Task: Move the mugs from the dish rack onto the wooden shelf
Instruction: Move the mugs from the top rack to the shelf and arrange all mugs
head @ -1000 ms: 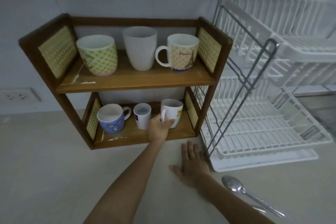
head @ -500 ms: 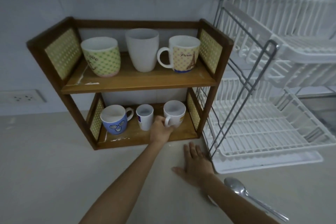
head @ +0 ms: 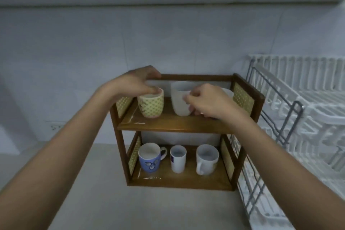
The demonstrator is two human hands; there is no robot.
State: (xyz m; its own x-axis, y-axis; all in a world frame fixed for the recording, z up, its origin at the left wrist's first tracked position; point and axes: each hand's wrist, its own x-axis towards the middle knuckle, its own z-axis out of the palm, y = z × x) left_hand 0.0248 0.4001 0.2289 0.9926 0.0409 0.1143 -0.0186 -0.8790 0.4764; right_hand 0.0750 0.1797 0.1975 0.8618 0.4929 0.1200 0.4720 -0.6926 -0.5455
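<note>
The wooden shelf (head: 168,127) stands on the counter with three mugs on each board. On the top board, my left hand (head: 138,82) grips the rim of the green patterned mug (head: 151,106) from above. My right hand (head: 205,102) is curled around the handle side of a cream mug (head: 227,92), hiding most of it, and its fingers touch the tall white cup (head: 179,99) in the middle. The lower board holds a blue face mug (head: 149,162), a small white mug (head: 177,158) and a white mug (head: 206,160) with its handle towards me.
The white two-tier dish rack (head: 317,110) with a grey metal frame stands right against the shelf's right side, with no mugs visible in it. A wall outlet (head: 56,127) sits at the left. The pale counter (head: 149,207) spreads in front of the shelf.
My left hand let go of the white mug on the lower board and rose to the green mug. My right hand lifted off the counter to the cream mug. The view tilted up.
</note>
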